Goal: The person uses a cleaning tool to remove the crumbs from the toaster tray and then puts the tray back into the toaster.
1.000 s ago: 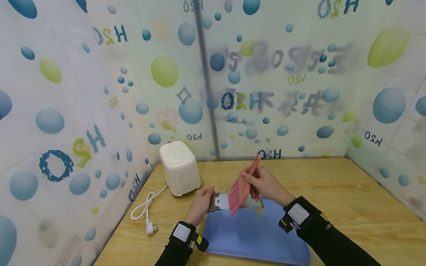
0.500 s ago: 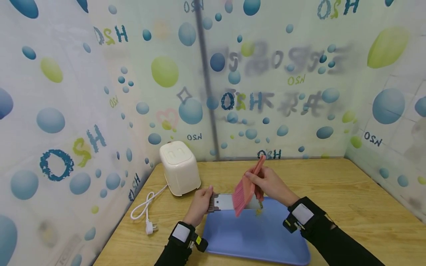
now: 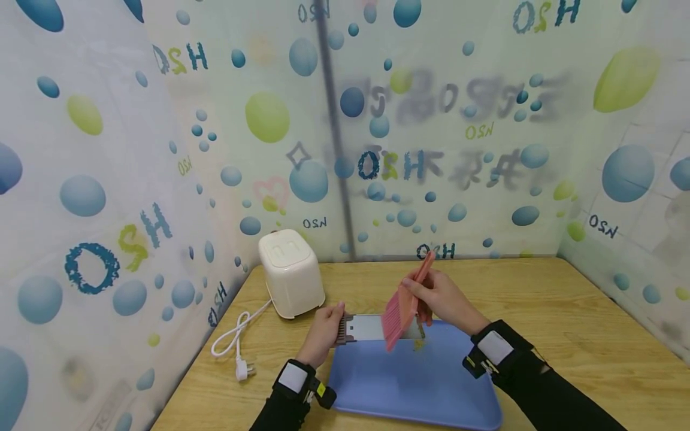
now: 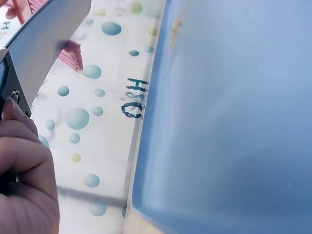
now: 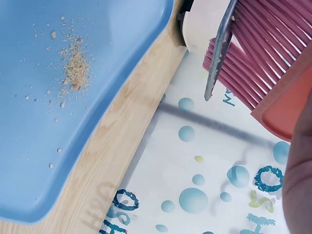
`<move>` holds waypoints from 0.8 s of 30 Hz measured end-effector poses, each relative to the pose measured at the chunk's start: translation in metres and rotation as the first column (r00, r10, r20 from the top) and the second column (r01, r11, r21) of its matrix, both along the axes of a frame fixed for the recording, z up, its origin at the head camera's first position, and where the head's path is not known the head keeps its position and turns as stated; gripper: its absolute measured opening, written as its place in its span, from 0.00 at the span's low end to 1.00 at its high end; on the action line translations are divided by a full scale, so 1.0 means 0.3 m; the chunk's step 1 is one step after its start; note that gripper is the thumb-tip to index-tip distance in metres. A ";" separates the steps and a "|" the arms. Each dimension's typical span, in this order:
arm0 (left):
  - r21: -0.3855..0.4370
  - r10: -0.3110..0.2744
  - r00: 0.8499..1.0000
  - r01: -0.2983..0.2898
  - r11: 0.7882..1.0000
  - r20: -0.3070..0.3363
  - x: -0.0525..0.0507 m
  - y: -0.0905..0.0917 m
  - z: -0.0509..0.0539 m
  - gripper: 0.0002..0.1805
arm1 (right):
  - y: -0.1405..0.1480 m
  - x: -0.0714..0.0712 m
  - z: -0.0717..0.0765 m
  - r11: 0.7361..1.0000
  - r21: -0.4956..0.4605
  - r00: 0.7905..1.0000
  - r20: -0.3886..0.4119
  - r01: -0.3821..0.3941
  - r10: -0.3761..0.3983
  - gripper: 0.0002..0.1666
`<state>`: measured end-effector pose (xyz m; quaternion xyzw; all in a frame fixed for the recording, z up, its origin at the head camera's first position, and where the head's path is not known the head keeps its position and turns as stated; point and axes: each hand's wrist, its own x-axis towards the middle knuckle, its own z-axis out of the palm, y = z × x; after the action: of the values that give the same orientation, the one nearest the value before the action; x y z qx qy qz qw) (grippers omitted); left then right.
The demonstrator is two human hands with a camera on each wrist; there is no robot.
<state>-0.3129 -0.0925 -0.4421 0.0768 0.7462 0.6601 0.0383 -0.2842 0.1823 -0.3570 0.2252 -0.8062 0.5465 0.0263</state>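
Note:
My left hand (image 3: pixel 322 334) grips the ridged end of a flat metal crumb tray (image 3: pixel 366 328), held above the far left part of a blue tray (image 3: pixel 409 386). My right hand (image 3: pixel 441 301) pinches the handle of a small pink brush (image 3: pixel 398 318), whose bristles lie across the crumb tray, toward its right end. Some bristles (image 5: pixel 229 68) poke past the metal edge in the right wrist view. Below, a small heap of crumbs (image 5: pixel 76 70) lies on the blue tray with scattered specks round it. The left wrist view shows the left fingers (image 4: pixel 27 161) curled at the crumb tray's end.
A cream toaster (image 3: pixel 291 275) stands at the back left of the wooden table (image 3: pixel 566 335). Its looped white cord (image 3: pixel 233 335) and plug (image 3: pixel 244 370) lie in front of it. Patterned curtain walls (image 3: pixel 463 120) border the table at the back and sides.
My right hand has slid the brush rightward along the crumb tray, baring more metal near my left hand. The left hand stays almost still.

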 end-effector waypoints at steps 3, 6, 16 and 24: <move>0.004 -0.007 1.000 0.007 1.000 -0.004 0.000 -0.002 0.001 0.28 | 0.006 -0.003 -0.003 1.000 -0.013 1.000 -0.010 -0.007 0.007 0.22; 0.004 -0.011 1.000 0.011 1.000 0.000 -0.003 -0.005 0.000 0.28 | 0.012 -0.007 -0.009 1.000 -0.023 1.000 -0.019 -0.011 0.010 0.20; 0.013 -0.007 1.000 0.007 1.000 0.005 -0.010 -0.009 -0.006 0.28 | 0.029 -0.003 -0.017 0.999 -0.018 0.999 -0.034 0.031 -0.031 0.20; 0.012 -0.003 1.000 0.003 1.000 0.002 0.006 -0.006 0.012 0.25 | 0.038 0.005 -0.021 0.998 -0.009 0.997 -0.046 0.056 -0.056 0.19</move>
<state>-0.3111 -0.0943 -0.4385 0.0773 0.7423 0.6644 0.0395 -0.2827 0.1938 -0.3633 0.2151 -0.8092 0.5434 0.0610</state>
